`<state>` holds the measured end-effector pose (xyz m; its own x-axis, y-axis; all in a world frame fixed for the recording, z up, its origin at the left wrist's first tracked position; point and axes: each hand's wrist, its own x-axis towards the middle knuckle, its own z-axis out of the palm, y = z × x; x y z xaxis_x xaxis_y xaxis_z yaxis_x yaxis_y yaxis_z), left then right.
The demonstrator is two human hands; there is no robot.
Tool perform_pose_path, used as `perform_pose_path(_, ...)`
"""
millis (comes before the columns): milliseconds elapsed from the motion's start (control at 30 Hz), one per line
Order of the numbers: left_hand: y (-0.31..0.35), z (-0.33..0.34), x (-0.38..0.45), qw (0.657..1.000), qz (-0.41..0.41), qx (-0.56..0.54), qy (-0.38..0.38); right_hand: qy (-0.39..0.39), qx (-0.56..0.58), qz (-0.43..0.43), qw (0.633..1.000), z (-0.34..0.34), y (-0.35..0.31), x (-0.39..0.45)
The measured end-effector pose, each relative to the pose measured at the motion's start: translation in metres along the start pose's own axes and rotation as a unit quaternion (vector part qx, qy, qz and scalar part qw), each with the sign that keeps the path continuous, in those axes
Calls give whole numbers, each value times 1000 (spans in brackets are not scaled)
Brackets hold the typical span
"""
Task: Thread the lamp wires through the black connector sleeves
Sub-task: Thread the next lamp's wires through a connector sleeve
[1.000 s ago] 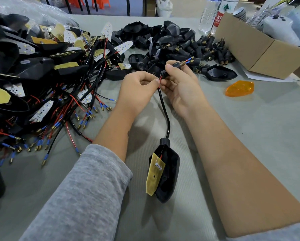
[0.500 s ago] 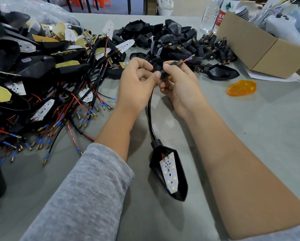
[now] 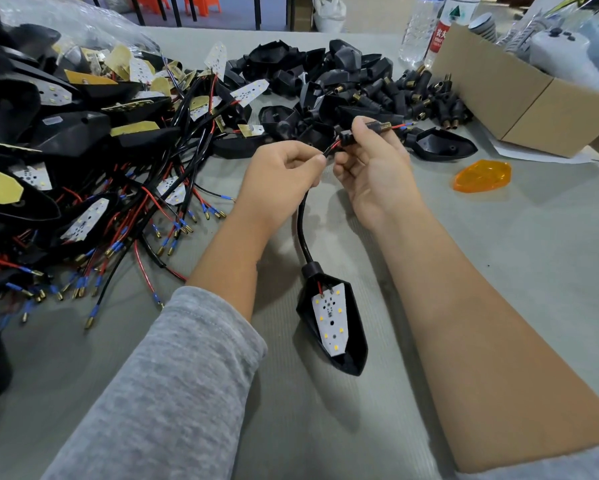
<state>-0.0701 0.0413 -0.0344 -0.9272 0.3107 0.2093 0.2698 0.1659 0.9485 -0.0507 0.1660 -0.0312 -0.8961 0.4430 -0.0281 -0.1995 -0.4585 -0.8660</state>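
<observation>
Running up from the black lamp housing (image 3: 339, 327) on the grey table (image 3: 499, 271), a black cable (image 3: 303, 233) curves to the two hands above it. That housing lies open side up, with a white LED board (image 3: 332, 317) inside, and serves as the landmark. Straight beyond the housing, the left hand (image 3: 277, 181) pinches the upper end of the cable between thumb and curled fingers, where the red lamp wires (image 3: 333, 145) come out. Just right of that hand, the right hand (image 3: 374, 168) grips a black connector sleeve (image 3: 346, 136) with its fingers curled round it; the wires enter the sleeve and show again past its brass threaded end (image 3: 383, 125), red and blue tipped. Far beyond the housing lies a pile of loose black sleeves and shells (image 3: 360, 84). To the housing's left, a heap of wired lamps (image 3: 83, 150) spreads with red and black leads. Beyond and to the right of the housing sit an orange lens (image 3: 483, 175) and a cardboard box (image 3: 533, 102), with plastic bottles (image 3: 429, 29) behind.
</observation>
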Motion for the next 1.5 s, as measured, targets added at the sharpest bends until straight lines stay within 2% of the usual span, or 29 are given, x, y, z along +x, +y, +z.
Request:
perform_pose_path(167,-5,-1,2,999,36,24,10,-35,-92,-15,995,3,1,-4)
perform_pose_path(467,-9,1,4,997,60,24,31,-39,-99,-2,994,1,1,-5)
perform_pose_path(733,-12,1,7,998,43,29,42,-40,-68,-1,997,3,0,-5)
perform_pose_path(967,-9,0,4,993,80,70,52,-47,-150,-13,987,3,4,-4)
perform_pose_path(1100,-5,0,2,994,78,62,48,-40,-115,-11,992,1,3,-4)
perform_pose_path(1267,-3,3,1,998,16,51,24,7,-36,-12,999,-1,2,0)
perform_pose_path(1367,-2,2,1,999,10,44,4,30,-3,-6,1000,-2,1,2)
perform_pose_path(1500,-1,3,-1,998,33,42,-12,6,-77,-15,997,0,4,0)
